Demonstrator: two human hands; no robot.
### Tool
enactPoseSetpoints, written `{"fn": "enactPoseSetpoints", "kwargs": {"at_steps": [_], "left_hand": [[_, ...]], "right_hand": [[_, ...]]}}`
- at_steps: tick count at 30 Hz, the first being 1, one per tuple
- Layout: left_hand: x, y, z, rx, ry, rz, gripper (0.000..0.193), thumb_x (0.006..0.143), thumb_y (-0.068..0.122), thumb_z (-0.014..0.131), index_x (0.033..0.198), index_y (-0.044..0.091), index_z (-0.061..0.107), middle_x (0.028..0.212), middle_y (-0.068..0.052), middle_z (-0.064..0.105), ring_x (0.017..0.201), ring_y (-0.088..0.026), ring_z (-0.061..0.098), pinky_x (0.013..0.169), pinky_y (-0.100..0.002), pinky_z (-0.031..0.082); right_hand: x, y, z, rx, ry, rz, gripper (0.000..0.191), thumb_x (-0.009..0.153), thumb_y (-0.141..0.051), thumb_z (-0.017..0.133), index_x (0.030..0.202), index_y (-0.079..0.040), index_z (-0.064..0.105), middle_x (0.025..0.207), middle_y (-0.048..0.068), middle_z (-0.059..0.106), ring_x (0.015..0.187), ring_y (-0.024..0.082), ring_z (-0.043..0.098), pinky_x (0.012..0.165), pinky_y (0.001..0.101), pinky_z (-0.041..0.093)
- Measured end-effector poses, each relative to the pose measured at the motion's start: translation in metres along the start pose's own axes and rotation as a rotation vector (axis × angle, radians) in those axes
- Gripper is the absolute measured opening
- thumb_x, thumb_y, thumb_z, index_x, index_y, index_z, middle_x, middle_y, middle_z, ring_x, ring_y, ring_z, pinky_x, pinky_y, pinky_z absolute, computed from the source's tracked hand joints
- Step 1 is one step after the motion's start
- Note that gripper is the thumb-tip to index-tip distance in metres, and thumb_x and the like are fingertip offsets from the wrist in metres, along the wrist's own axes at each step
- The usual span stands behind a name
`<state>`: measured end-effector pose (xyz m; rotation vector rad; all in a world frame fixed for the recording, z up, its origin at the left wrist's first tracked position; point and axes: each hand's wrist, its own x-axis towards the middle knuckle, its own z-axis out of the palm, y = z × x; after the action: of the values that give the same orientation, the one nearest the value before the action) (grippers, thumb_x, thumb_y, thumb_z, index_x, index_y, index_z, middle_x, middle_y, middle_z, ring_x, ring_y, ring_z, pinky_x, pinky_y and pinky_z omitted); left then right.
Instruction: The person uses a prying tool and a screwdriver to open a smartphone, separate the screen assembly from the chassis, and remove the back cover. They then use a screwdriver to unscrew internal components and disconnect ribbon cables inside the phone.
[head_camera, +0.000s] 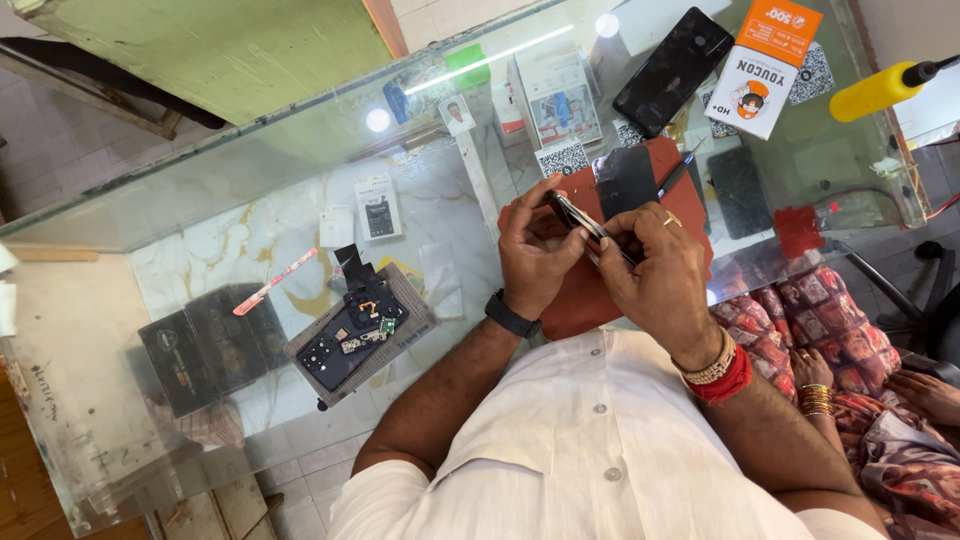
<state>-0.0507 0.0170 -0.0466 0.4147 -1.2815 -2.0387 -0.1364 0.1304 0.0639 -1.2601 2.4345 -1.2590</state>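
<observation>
Both hands work a slim dark smartphone with a metallic edge, held edge-up just above the rust-red rubber work mat on the clear glass counter top; left hand curled shut round the phone's upper-left end, right hand closed on the lower-right end, fingertips pinched at its edge, looks like the prying or seating step on the phone body, next move likely needs steady pressure along the seam without flexing it; long axis runs diagonal, upper left to lower right, thin edge facing camera; left of that an opened dark phone with exposed boards on a grey tray; further off a black tweezer tool, a black glass panel, an orange-and-white accessory box
</observation>
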Motion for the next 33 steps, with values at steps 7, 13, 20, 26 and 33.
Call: {"fn": "enactPoseSetpoints", "kwargs": {"at_steps": [7,13,20,26,33], "left_hand": [[0.0,0.002,-0.001,0.031,-0.042,-0.006,0.069,0.089,-0.012,0.069,0.152,0.006,0.048,0.141,-0.008,0.054,0.119,-0.016,0.066,0.1,-0.034,0.062],[-0.001,0.0,0.003,0.061,-0.06,0.036,0.065,0.091,-0.009,0.073,0.15,0.005,0.05,0.142,-0.007,0.056,0.118,-0.013,0.063,0.101,-0.031,0.059],[0.0,-0.001,0.003,0.044,0.04,-0.013,0.061,0.093,-0.006,0.073,0.151,0.004,0.053,0.12,-0.005,0.064,0.105,-0.01,0.066,0.093,-0.027,0.058],[0.002,0.002,0.003,0.065,0.069,-0.04,0.059,0.092,-0.005,0.07,0.147,0.004,0.053,0.112,-0.002,0.069,0.101,-0.009,0.068,0.09,-0.027,0.059],[0.001,0.001,0.005,0.05,0.071,-0.017,0.057,0.093,-0.007,0.068,0.147,0.003,0.054,0.114,-0.002,0.063,0.1,-0.009,0.066,0.089,-0.027,0.059]], "right_hand": [[-0.009,0.035,0.005,0.332,-0.046,0.175,0.008,0.093,0.001,0.069,0.101,0.003,0.069,0.083,0.002,0.066,0.069,0.004,0.059,0.058,0.0212,0.046],[-0.013,0.052,-0.001,0.831,-0.117,0.324,0.007,0.099,0.003,0.063,0.104,0.006,0.067,0.078,-0.004,0.061,0.065,-0.002,0.047,0.054,0.0171,0.034],[-0.003,0.032,-0.006,0.393,0.027,0.16,0.005,0.097,0.002,0.067,0.102,0.004,0.065,0.078,0.0,0.059,0.065,0.002,0.05,0.056,0.0207,0.038],[0.004,0.006,-0.007,-0.038,0.027,-0.048,0.011,0.093,-0.005,0.075,0.101,0.0,0.068,0.084,0.011,0.069,0.067,0.02,0.07,0.059,0.0306,0.053],[0.007,-0.01,-0.007,-0.178,0.039,-0.14,0.011,0.089,-0.009,0.077,0.098,-0.004,0.072,0.087,0.01,0.07,0.072,0.027,0.071,0.061,0.0361,0.055]]}}
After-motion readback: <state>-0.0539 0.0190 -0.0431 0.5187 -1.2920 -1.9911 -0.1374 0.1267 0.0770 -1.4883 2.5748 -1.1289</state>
